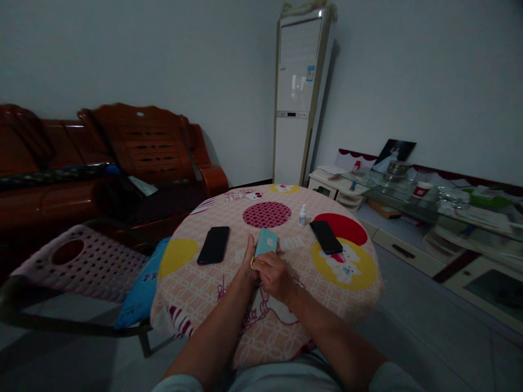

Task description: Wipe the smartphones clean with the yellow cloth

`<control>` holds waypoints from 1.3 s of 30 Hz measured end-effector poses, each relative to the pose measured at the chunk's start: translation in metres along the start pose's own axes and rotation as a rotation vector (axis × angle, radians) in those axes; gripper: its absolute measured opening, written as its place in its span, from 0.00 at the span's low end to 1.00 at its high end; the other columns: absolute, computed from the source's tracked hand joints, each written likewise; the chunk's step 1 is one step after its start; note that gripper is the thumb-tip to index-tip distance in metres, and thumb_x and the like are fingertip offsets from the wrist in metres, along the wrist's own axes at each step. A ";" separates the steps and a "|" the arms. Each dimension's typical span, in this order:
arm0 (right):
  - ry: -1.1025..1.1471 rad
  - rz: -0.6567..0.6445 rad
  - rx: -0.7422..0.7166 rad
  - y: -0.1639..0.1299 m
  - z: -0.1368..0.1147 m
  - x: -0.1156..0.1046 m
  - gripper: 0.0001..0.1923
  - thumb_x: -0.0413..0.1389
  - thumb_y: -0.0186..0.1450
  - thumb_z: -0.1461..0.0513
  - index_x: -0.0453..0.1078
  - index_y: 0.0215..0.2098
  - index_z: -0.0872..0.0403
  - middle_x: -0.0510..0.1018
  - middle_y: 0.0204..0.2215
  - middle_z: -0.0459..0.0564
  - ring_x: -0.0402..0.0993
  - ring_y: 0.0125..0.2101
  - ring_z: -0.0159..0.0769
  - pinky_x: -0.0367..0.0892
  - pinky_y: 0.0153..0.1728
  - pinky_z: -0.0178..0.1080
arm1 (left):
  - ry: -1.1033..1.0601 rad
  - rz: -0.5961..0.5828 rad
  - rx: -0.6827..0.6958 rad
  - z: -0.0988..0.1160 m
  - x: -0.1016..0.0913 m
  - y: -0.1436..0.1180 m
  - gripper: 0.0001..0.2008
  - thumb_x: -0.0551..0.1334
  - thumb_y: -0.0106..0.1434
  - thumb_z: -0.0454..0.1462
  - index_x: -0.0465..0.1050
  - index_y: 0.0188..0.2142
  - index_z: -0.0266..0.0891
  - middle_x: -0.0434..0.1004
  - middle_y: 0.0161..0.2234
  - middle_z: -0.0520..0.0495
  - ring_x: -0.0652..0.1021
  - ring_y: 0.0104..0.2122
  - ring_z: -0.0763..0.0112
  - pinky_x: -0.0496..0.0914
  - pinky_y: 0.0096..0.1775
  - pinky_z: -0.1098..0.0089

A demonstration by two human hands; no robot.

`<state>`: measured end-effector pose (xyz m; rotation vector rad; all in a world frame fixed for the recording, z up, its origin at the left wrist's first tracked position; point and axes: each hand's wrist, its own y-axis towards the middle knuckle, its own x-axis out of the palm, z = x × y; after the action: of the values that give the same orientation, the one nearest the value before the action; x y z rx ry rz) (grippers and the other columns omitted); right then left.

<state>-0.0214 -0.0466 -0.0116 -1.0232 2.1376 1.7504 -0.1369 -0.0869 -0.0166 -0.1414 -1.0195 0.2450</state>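
Note:
A flat, light-blue rectangular object (266, 243) with a small pale mark on its face is held over the middle of the round table. I cannot make out its exact kind. My left hand (248, 264) grips it from the left, thumb stretched along its side, with the other fingers mostly hidden beneath. Over its near end, my right hand (274, 276) is closed, fingers bent at a thin yellow edge. A black phone (213, 245) lies to the left of my hands. Another black phone (326, 237) lies to the right, near a small white bottle (302, 215) standing upright.
A patterned cloth (229, 215) covers the table. At left stand a woven chair (85, 261) with a blue bag (145, 286) and a wooden sofa (143, 147). A tall air conditioner (292, 141) is behind; a glass-topped cabinet (402, 188) with a cup (421, 189) is at right.

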 end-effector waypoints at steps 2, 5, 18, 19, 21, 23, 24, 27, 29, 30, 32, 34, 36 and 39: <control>-0.020 -0.019 -0.010 -0.002 0.002 0.000 0.15 0.45 0.66 0.69 0.74 0.36 0.52 0.75 0.34 0.52 0.68 0.37 0.38 0.66 0.40 0.41 | -0.041 0.013 0.020 0.003 -0.003 0.001 0.37 0.47 0.63 0.60 0.73 0.46 0.26 0.77 0.26 0.38 0.78 0.25 0.62 0.73 0.28 0.67; -0.051 -0.034 -0.013 -0.004 0.004 -0.003 0.15 0.45 0.66 0.69 0.73 0.34 0.52 0.74 0.33 0.52 0.68 0.37 0.38 0.66 0.40 0.41 | -0.121 0.020 0.059 0.008 -0.005 0.002 0.31 0.50 0.65 0.53 0.71 0.48 0.26 0.79 0.33 0.35 0.79 0.32 0.59 0.73 0.37 0.63; 0.036 0.187 0.041 -0.010 0.016 -0.005 0.17 0.46 0.63 0.72 0.74 0.40 0.53 0.75 0.36 0.52 0.69 0.40 0.38 0.68 0.44 0.44 | -0.297 -0.003 0.163 0.009 -0.001 -0.001 0.31 0.51 0.66 0.48 0.62 0.58 0.25 0.76 0.46 0.31 0.78 0.45 0.54 0.71 0.47 0.58; 0.046 0.212 0.050 -0.010 0.017 -0.005 0.17 0.46 0.62 0.72 0.74 0.40 0.53 0.76 0.36 0.52 0.69 0.39 0.38 0.69 0.43 0.44 | -0.291 -0.006 0.155 0.009 -0.001 -0.001 0.31 0.50 0.66 0.48 0.62 0.58 0.25 0.76 0.46 0.31 0.78 0.45 0.53 0.71 0.46 0.58; 0.049 0.245 0.078 -0.008 0.019 -0.006 0.18 0.46 0.62 0.73 0.75 0.39 0.54 0.76 0.35 0.52 0.69 0.38 0.38 0.69 0.42 0.42 | -0.263 -0.017 0.125 0.008 0.000 0.000 0.31 0.50 0.66 0.48 0.62 0.58 0.24 0.76 0.46 0.30 0.78 0.44 0.52 0.72 0.44 0.57; 0.034 0.255 0.108 -0.006 0.023 -0.008 0.18 0.46 0.62 0.73 0.75 0.38 0.54 0.76 0.34 0.52 0.69 0.37 0.38 0.69 0.41 0.42 | -0.233 -0.028 0.080 0.007 0.001 0.001 0.31 0.50 0.66 0.48 0.62 0.58 0.24 0.76 0.45 0.30 0.78 0.43 0.51 0.72 0.44 0.55; 0.023 0.259 0.125 -0.005 0.025 -0.008 0.18 0.46 0.62 0.73 0.76 0.38 0.53 0.76 0.34 0.52 0.69 0.37 0.38 0.69 0.41 0.42 | -0.222 -0.030 0.056 0.007 0.001 0.001 0.31 0.50 0.66 0.48 0.62 0.58 0.24 0.77 0.45 0.30 0.78 0.42 0.50 0.72 0.44 0.54; -0.002 0.263 0.188 -0.004 0.030 -0.010 0.18 0.47 0.62 0.72 0.76 0.39 0.52 0.76 0.34 0.51 0.70 0.37 0.38 0.69 0.41 0.42 | -0.209 -0.030 0.033 0.006 0.002 0.003 0.29 0.50 0.66 0.45 0.63 0.58 0.23 0.78 0.42 0.30 0.79 0.41 0.50 0.71 0.44 0.54; -0.005 0.253 0.218 -0.005 0.031 -0.010 0.18 0.47 0.62 0.72 0.76 0.39 0.52 0.76 0.34 0.51 0.70 0.38 0.38 0.69 0.41 0.42 | -0.203 -0.016 0.043 0.006 0.002 0.003 0.28 0.50 0.66 0.44 0.63 0.57 0.23 0.78 0.41 0.31 0.79 0.40 0.51 0.71 0.44 0.55; -0.002 0.243 0.221 -0.006 0.031 -0.010 0.18 0.47 0.62 0.72 0.76 0.39 0.52 0.76 0.34 0.51 0.69 0.38 0.38 0.69 0.42 0.42 | -0.199 -0.006 0.048 0.006 0.003 0.003 0.28 0.50 0.66 0.44 0.63 0.58 0.23 0.78 0.41 0.31 0.79 0.40 0.52 0.72 0.44 0.55; 0.019 0.218 0.197 -0.008 0.029 -0.010 0.18 0.47 0.61 0.73 0.76 0.38 0.52 0.76 0.35 0.51 0.69 0.39 0.38 0.69 0.43 0.43 | -0.194 0.015 0.054 0.006 0.004 0.003 0.29 0.50 0.67 0.45 0.62 0.58 0.23 0.78 0.41 0.31 0.79 0.39 0.53 0.72 0.44 0.56; 0.046 0.192 0.149 -0.009 0.025 -0.009 0.18 0.47 0.60 0.73 0.76 0.37 0.53 0.76 0.35 0.51 0.69 0.39 0.38 0.69 0.44 0.43 | -0.194 0.023 0.069 0.006 0.005 0.002 0.30 0.48 0.67 0.47 0.62 0.58 0.22 0.78 0.42 0.30 0.79 0.39 0.53 0.72 0.44 0.57; 0.068 0.169 0.109 -0.011 0.021 -0.009 0.18 0.47 0.59 0.73 0.76 0.37 0.53 0.76 0.35 0.52 0.70 0.38 0.38 0.69 0.43 0.43 | -0.198 0.024 0.085 0.007 0.007 0.001 0.31 0.47 0.67 0.48 0.62 0.58 0.22 0.77 0.42 0.30 0.79 0.40 0.53 0.72 0.43 0.57; 0.069 0.155 0.096 -0.011 0.020 -0.008 0.18 0.47 0.60 0.73 0.76 0.38 0.53 0.76 0.35 0.52 0.70 0.39 0.38 0.69 0.42 0.43 | -0.193 0.033 0.089 0.007 0.007 0.000 0.31 0.47 0.68 0.48 0.63 0.57 0.23 0.78 0.41 0.31 0.79 0.39 0.54 0.72 0.43 0.58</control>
<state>-0.0141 -0.0255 -0.0214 -0.9294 2.3771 1.6808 -0.1395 -0.0849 -0.0066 -0.0544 -1.1968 0.3386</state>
